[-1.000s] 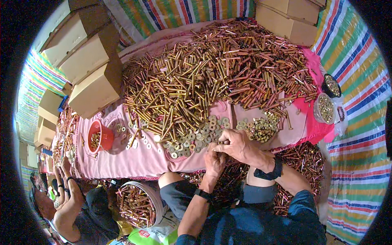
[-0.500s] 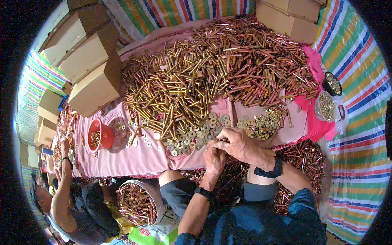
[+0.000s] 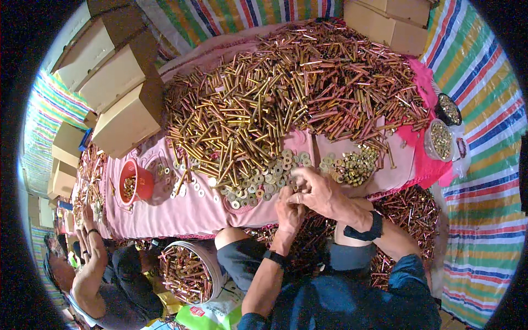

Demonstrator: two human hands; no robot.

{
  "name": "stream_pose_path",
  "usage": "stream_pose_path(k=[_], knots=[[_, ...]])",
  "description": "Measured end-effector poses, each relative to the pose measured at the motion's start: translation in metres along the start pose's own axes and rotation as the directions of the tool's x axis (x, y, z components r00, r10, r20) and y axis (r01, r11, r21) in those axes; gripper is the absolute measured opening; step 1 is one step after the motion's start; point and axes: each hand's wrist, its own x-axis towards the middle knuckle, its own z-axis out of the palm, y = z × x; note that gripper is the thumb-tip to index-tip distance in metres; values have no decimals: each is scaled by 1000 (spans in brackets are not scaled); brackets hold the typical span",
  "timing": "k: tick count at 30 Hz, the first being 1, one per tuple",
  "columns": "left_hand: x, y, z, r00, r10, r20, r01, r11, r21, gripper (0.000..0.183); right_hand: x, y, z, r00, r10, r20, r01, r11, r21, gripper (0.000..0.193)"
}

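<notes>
Metal washers (image 3: 268,182), flat, ringed, beyond curled left hand (image 3: 289,214) and right hand (image 3: 323,193), grip narrow, contents unclear

We see a pink cloth (image 3: 170,214) spread before us, with a broad heap of bolts (image 3: 247,121) on it. Along the heap's near edge lie flat washers (image 3: 268,179); at its near right, brassy nuts (image 3: 360,168); to its near left, a red bowl (image 3: 146,184).

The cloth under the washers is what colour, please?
The cloth is light pink, best in head view.
</notes>
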Motion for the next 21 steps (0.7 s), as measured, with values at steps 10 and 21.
stream_pose_path(k=[10,21], knots=[[3,5,0,998,66,-16,-65,996,61,14,0,11,3,945,-323,-43,301,915,-267,21],[-2,16,-14,993,-90,75,83,993,84,18,24,16,-2,999,-34,11,35,961,-275,46]])
